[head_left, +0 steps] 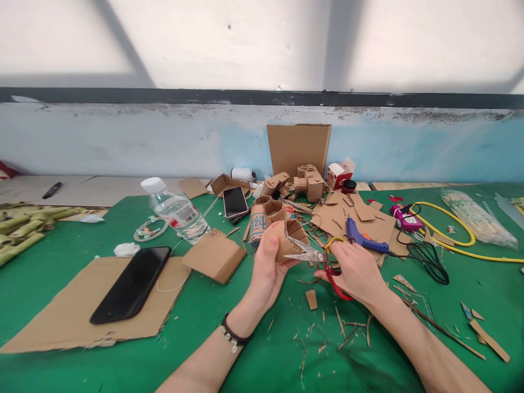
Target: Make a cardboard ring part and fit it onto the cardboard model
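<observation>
My left hand [271,259] is closed around a bent cardboard ring [287,240], its open end tilted toward the right. In my right hand [355,270] are scissors [306,254] with one yellow and one red handle. Their blades are parted and lie at the ring's lower rim; whether they bite into it I cannot tell. Just behind the ring stand more rolled cardboard pieces [273,209], one with blue printing. A blue glue gun [365,238] rests beyond my right hand on cardboard sheets [379,218].
A black phone [131,284] lies on flat cardboard [53,314] at left, near a water bottle [178,210]. A second phone [235,202] and cardboard models [310,183] sit farther back. A yellow cable [469,229] and a purple power strip [405,218] are at right. Scraps litter the green table [282,349].
</observation>
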`<state>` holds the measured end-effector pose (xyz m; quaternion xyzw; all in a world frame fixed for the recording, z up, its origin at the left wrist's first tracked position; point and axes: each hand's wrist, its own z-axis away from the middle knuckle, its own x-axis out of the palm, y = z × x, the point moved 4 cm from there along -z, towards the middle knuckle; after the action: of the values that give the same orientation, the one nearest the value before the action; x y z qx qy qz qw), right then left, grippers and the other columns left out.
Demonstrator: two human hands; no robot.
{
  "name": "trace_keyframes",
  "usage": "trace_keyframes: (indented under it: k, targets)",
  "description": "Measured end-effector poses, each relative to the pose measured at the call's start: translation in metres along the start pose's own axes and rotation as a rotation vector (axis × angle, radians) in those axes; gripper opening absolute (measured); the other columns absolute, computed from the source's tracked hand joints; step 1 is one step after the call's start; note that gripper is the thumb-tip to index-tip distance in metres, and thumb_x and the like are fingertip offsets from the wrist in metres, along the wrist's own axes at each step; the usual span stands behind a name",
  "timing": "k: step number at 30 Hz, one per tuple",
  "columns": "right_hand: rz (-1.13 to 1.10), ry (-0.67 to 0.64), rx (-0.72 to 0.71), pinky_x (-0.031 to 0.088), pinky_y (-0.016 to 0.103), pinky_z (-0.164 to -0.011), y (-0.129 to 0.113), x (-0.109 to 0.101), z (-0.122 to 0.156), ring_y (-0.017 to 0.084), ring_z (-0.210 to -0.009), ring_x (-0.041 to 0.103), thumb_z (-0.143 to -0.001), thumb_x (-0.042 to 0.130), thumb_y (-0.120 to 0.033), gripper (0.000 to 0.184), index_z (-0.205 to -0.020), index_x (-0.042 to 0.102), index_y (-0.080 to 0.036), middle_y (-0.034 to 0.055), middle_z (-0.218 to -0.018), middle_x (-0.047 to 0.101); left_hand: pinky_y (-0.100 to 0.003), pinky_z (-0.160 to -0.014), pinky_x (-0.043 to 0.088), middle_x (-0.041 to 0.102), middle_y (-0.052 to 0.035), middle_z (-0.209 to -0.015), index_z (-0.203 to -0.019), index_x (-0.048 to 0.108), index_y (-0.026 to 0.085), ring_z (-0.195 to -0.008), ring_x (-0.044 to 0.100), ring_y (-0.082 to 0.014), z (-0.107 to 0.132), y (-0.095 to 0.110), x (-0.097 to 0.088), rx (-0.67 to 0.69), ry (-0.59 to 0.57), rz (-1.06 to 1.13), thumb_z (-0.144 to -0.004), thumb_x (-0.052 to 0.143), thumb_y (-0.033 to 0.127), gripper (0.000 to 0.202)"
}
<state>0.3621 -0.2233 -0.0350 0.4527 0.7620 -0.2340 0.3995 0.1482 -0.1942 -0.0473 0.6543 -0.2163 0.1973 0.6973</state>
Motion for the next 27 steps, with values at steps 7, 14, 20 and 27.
trace_keyframes:
  k: [7, 14, 20, 27]
  targets:
    - [-0.02, 0.083, -0.033, 0.036, 0.034, -0.067, 0.005, 0.003, 0.0, 0.024, -0.07, 0.068, -0.112, 0.058, -0.065, 0.05, -0.089, 0.066, -0.022, 0.0048, -0.076, 0.073, -0.041, -0.088, 0.071, 0.08, -0.0132, -0.138, -0.152, 0.064, 0.026, -0.113, 0.08, -0.0301, -0.005, -0.003, -0.002, -0.055, -0.021, 0.044, -0.09, 0.087, 0.066, 0.078]
    - [0.005, 0.071, -0.036, 0.036, 0.034, -0.065, 0.001, 0.001, 0.0, 0.024, -0.068, 0.071, -0.114, 0.05, -0.068, 0.056, -0.089, 0.066, -0.021, 0.0049, -0.075, 0.074, -0.043, -0.093, 0.07, 0.081, -0.0122, -0.139, -0.147, 0.07, 0.026, -0.117, 0.08, -0.0301, -0.006, -0.005, 0.0, -0.059, -0.075, 0.057, -0.093, 0.083, 0.066, 0.069]
    - [0.023, 0.115, 0.002, 0.032, 0.034, -0.06, -0.012, 0.002, 0.001, 0.022, -0.058, 0.069, -0.117, 0.042, -0.068, 0.06, -0.087, 0.064, -0.021, 0.0035, -0.068, 0.072, -0.041, -0.096, 0.07, 0.079, -0.0123, -0.144, -0.149, 0.069, 0.026, -0.127, 0.078, -0.0325, -0.008, -0.007, -0.001, -0.06, -0.059, 0.109, -0.093, 0.084, 0.065, 0.07]
    - [0.029, 0.066, -0.002, 0.038, 0.034, -0.067, -0.011, -0.004, -0.002, 0.024, -0.069, 0.072, -0.113, 0.045, -0.074, 0.061, -0.091, 0.064, -0.021, 0.004, -0.076, 0.073, -0.04, -0.094, 0.071, 0.081, -0.0104, -0.142, -0.147, 0.071, 0.028, -0.122, 0.08, -0.0304, -0.007, -0.005, -0.001, -0.064, -0.043, 0.11, -0.094, 0.083, 0.065, 0.066]
